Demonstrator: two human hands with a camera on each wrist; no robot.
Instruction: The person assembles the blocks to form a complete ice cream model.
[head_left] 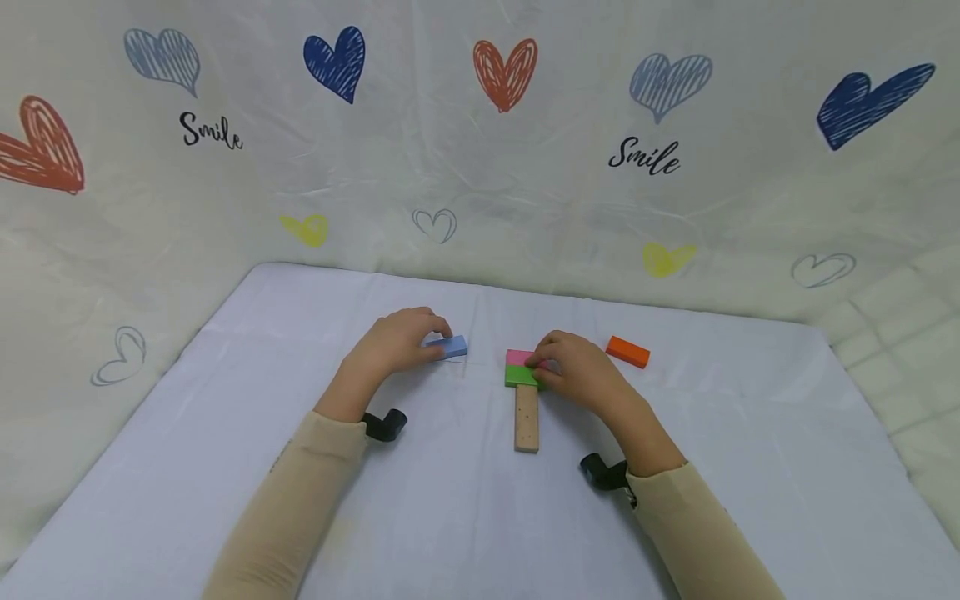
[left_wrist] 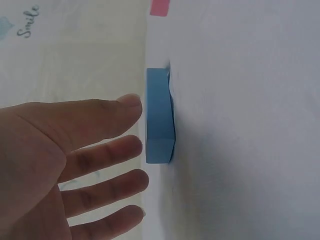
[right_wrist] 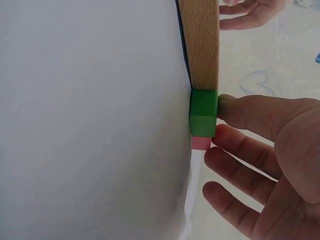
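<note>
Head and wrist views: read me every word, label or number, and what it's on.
"Smile": backdrop, left side, head view.
"Smile": backdrop, right side, head view.
"Smile": backdrop, turned sideways, left wrist view.
Grey marks, top edge, right wrist view: too unclear to read.
Blocks: no readable text.

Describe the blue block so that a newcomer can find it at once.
On the white tablecloth, look at the far part, by the left hand. There lies the rectangular light blue block. Unlike the pink block, green block, wooden block and orange block, all farther right, it alone is blue.
</note>
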